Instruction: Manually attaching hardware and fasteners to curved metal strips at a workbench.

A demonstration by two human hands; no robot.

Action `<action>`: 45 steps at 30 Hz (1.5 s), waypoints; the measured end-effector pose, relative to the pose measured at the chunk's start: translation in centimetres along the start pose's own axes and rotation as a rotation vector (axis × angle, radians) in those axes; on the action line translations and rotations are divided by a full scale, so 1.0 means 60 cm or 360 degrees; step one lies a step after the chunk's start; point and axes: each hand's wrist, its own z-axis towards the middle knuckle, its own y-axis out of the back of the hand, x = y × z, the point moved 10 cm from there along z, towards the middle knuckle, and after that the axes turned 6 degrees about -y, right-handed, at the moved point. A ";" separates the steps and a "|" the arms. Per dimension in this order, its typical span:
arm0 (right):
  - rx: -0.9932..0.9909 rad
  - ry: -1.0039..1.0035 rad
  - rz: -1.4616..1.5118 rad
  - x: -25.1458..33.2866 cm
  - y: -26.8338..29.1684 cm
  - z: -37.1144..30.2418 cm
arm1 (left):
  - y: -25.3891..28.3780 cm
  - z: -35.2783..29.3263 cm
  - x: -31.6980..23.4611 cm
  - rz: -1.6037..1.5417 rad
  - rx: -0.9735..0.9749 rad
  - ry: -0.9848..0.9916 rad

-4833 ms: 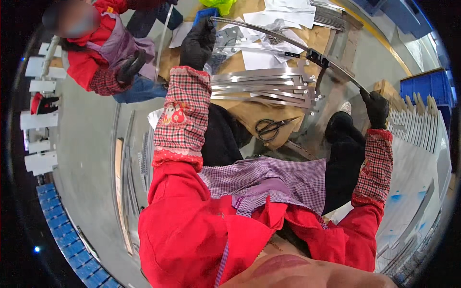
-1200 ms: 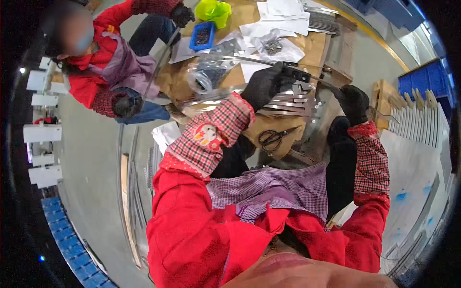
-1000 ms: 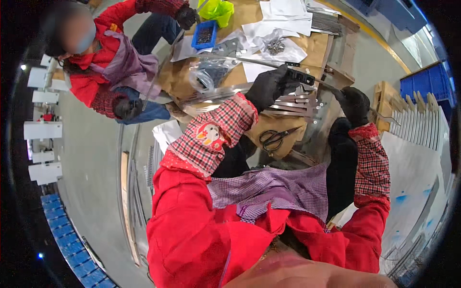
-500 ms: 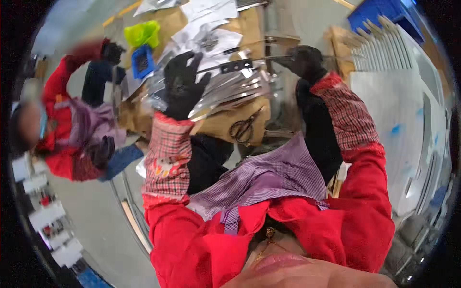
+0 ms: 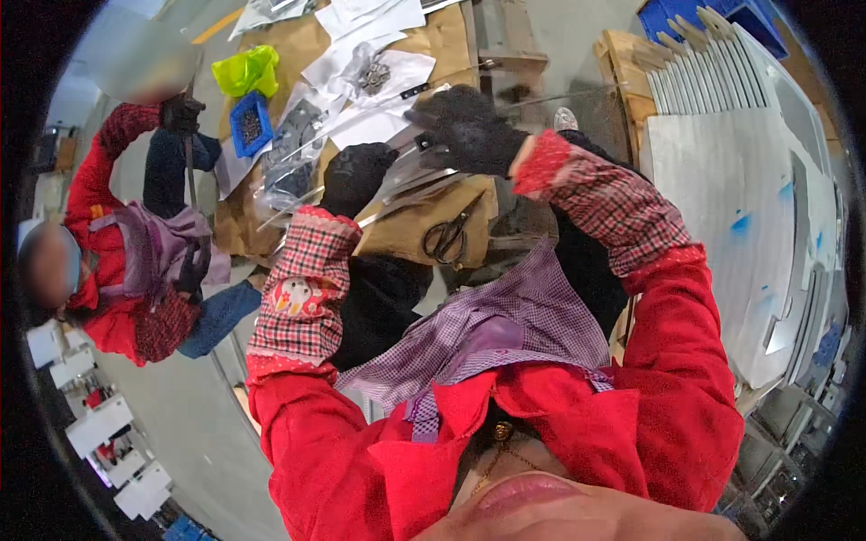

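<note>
My left hand [image 5: 359, 177], in a black glove, is closed beside a pile of long, shiny strips [image 5: 404, 191]. What its curled fingers hold is hidden. My right hand [image 5: 469, 132], also black-gloved, reaches in from the right with its fingers bent round a small dark bracket with holes [image 5: 424, 142], mostly covered by the glove. Behind the hands, a second dark piece [image 5: 415, 91] lies by white paper sheets [image 5: 368, 128]. Black-handled scissors [image 5: 446, 238] rest on the brown cardboard [image 5: 388, 236] in front of the strips.
A blue tray [image 5: 237, 132] of small dark parts and a yellow-green bag [image 5: 245, 72] stand at the left. Small metal parts [image 5: 372, 77] lie on paper. A co-worker in red [image 5: 135, 243] sits at the left. Stacked white panels [image 5: 722, 207] stand on the right.
My right hand has moved left and nearer to my left hand, along with the dark bracket. My left hand has closed from spread fingers. The co-worker's raised arm has shifted.
</note>
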 end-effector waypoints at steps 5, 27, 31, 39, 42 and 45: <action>0.0835 -0.0241 -0.0037 -0.025 -0.161 -0.067 | -0.017 -0.008 0.012 0.0216 0.0070 -0.0125; 0.0847 -0.0590 -0.0119 -0.459 -0.549 -0.181 | -0.176 0.059 0.606 0.0026 0.0145 0.0302; 0.0819 -0.0662 -0.0161 -0.465 -0.581 -0.208 | -0.252 0.068 0.652 0.0361 0.0440 0.0322; 0.1226 -0.0536 0.0132 -0.428 -0.616 -0.219 | -0.249 0.062 0.600 0.0155 0.0168 0.0134; 0.1091 -0.0833 0.0292 -0.517 -0.567 -0.279 | -0.259 0.081 0.576 0.0224 0.0256 0.0206; 0.1067 -0.0559 -0.0129 -0.411 -0.516 -0.178 | -0.062 0.069 0.440 0.0699 -0.0435 -0.0184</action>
